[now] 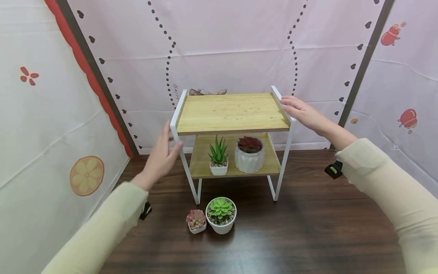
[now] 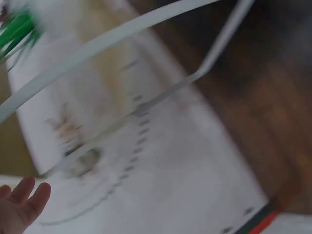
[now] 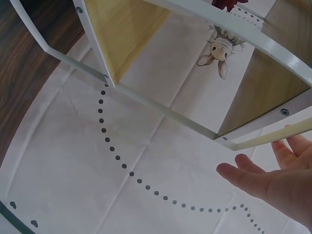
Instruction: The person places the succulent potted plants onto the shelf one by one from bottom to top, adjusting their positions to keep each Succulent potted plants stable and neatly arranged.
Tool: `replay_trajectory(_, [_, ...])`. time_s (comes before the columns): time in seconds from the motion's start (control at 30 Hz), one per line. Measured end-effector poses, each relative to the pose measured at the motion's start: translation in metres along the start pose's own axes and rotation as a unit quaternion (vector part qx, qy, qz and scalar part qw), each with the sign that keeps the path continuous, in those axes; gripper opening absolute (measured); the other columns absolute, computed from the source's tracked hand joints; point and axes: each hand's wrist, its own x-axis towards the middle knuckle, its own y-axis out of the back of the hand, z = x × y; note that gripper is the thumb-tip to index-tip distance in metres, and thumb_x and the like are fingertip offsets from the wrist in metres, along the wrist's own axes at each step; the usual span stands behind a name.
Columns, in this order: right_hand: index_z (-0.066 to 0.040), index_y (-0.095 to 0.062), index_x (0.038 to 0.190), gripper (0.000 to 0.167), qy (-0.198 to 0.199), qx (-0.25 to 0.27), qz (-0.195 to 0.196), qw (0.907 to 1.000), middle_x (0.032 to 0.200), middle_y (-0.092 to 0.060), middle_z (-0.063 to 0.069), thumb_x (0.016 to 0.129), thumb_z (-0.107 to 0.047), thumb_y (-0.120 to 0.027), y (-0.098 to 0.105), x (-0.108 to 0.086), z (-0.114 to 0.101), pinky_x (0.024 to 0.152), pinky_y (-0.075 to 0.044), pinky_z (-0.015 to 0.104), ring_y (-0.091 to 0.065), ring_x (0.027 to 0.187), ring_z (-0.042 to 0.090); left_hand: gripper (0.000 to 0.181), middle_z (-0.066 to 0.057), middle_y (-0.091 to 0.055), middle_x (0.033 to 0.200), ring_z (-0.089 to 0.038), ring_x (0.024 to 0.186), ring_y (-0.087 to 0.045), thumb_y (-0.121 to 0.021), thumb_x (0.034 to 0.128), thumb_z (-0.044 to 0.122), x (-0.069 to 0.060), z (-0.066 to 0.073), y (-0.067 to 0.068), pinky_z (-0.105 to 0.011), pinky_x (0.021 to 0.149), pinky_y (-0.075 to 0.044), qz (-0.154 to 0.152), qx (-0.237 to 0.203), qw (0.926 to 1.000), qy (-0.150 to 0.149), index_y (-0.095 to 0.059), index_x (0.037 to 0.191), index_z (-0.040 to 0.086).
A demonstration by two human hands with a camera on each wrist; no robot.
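A two-tier wooden shelf (image 1: 232, 114) with a white metal frame stands on the dark table. Beside its upper left front corner is my left hand (image 1: 159, 160), fingers extended; whether it touches the frame I cannot tell. My right hand (image 1: 306, 114) is at the top right rail, its fingers reaching over the edge in the head view; in the right wrist view that hand (image 3: 278, 180) shows loosely bent fingers beside the frame. On the lower tier sit a spiky green plant (image 1: 218, 153) in a square white pot and a dark red succulent (image 1: 249, 145) in a fluted white pot.
In front of the shelf, a pink succulent (image 1: 196, 220) in a small pot stands next to a green succulent (image 1: 221, 209) in a round white pot. Printed cloth (image 1: 232, 72) hangs behind and at both sides. Small black objects (image 1: 334, 169) lie near the sleeves.
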Motion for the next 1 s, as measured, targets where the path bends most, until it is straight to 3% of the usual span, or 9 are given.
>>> replay_trajectory(0.17, [0.001, -0.029, 0.14, 0.051, 0.001, 0.012, -0.003, 0.9999, 0.151, -0.014, 0.014, 0.099, -0.027, -0.035, -0.001, 0.002, 0.0, 0.108, -0.011, 0.059, -0.009, 0.139, 0.033, 0.078, -0.019, -0.011, 0.151, -0.042, 0.133, -0.024, -0.044, 0.0948, 0.041, -0.065, -0.037, -0.041, -0.058, 0.105, -0.022, -0.085, -0.008, 0.9933, 0.078, 0.007, 0.147, 0.012])
replay_trajectory(0.3, [0.002, -0.029, 0.14, 0.05, 0.0, 0.018, -0.002, 0.9998, 0.151, -0.014, 0.013, 0.099, -0.027, -0.034, -0.001, 0.002, 0.001, 0.108, -0.01, 0.059, -0.008, 0.139, 0.032, 0.092, -0.021, -0.026, 0.145, -0.04, 0.119, -0.043, -0.057, 0.0865, 0.046, -0.11, -0.056, -0.078, -0.054, 0.092, -0.042, -0.12, -0.011, 0.9833, 0.136, 0.0, 0.147, 0.007])
replay_trajectory(0.4, [0.001, -0.029, 0.14, 0.051, -0.005, 0.017, -0.001, 0.9998, 0.151, -0.012, 0.013, 0.099, -0.027, -0.034, 0.0, 0.001, 0.001, 0.108, -0.009, 0.059, -0.007, 0.139, 0.032, 0.102, -0.018, -0.042, 0.132, -0.033, 0.107, -0.053, -0.068, 0.0745, 0.053, -0.132, -0.062, -0.098, -0.048, 0.081, -0.049, -0.129, 0.003, 0.9779, 0.165, -0.012, 0.146, 0.005])
replay_trajectory(0.53, [0.001, -0.028, 0.141, 0.052, -0.005, 0.015, -0.003, 0.9999, 0.151, -0.012, 0.013, 0.099, -0.029, -0.034, 0.001, 0.001, 0.002, 0.108, -0.009, 0.059, -0.007, 0.139, 0.032, 0.108, -0.019, -0.047, 0.124, -0.033, 0.11, -0.051, -0.077, 0.0627, 0.053, -0.148, -0.065, -0.114, -0.048, 0.085, -0.046, -0.143, 0.006, 0.9726, 0.183, -0.024, 0.141, 0.001])
replay_trajectory(0.73, [0.0, -0.031, 0.14, 0.05, 0.001, 0.015, -0.001, 0.9999, 0.149, -0.018, 0.013, 0.099, -0.028, -0.034, 0.001, 0.003, 0.005, 0.108, -0.01, 0.059, -0.01, 0.138, 0.031, 0.106, -0.03, -0.036, 0.131, -0.041, 0.121, -0.04, -0.083, 0.0622, 0.035, -0.156, -0.064, -0.122, -0.053, 0.097, -0.036, -0.185, -0.067, 0.9609, 0.195, -0.021, 0.138, -0.005])
replay_trajectory(0.8, [0.0, -0.031, 0.14, 0.05, 0.001, 0.015, 0.001, 0.9999, 0.149, -0.019, 0.013, 0.099, -0.028, -0.034, 0.001, 0.004, 0.006, 0.108, -0.011, 0.058, -0.011, 0.138, 0.031, 0.1, -0.028, -0.04, 0.129, -0.038, 0.12, -0.042, -0.084, 0.0622, 0.031, -0.158, -0.065, -0.124, -0.051, 0.097, -0.037, -0.184, -0.073, 0.962, 0.188, -0.026, 0.135, -0.007])
replay_trajectory(1.0, [-0.001, -0.03, 0.14, 0.05, 0.0, 0.012, -0.003, 0.9999, 0.148, -0.019, 0.013, 0.099, -0.029, -0.033, 0.001, 0.003, 0.006, 0.108, -0.011, 0.059, -0.012, 0.138, 0.031, 0.072, -0.014, -0.058, 0.11, -0.028, 0.105, -0.055, -0.084, 0.0622, 0.022, -0.161, -0.068, -0.13, -0.044, 0.09, -0.044, -0.148, -0.05, 0.9748, 0.159, -0.046, 0.117, -0.005])
